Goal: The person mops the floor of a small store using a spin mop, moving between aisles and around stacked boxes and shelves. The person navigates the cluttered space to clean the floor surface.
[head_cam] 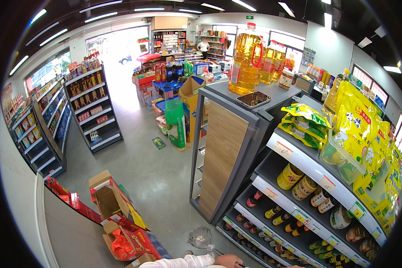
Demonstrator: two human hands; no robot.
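Observation:
At the bottom edge my left hand, below a white sleeve, is closed around the handle of a mop. The round grey mop head rests on the floor just beyond it, beside the shelf base. A sliver of skin at the bottom edge, further right, seems to be my right hand; its fingers and anything in them are hidden. A shoe tip shows left of the mop head.
At right stands a shelf with sauce bottles; an oil jug and a phone sit on top. Opened cartons line the lower left. A green-wrapped sack stands on the floor ahead. A person stands far back.

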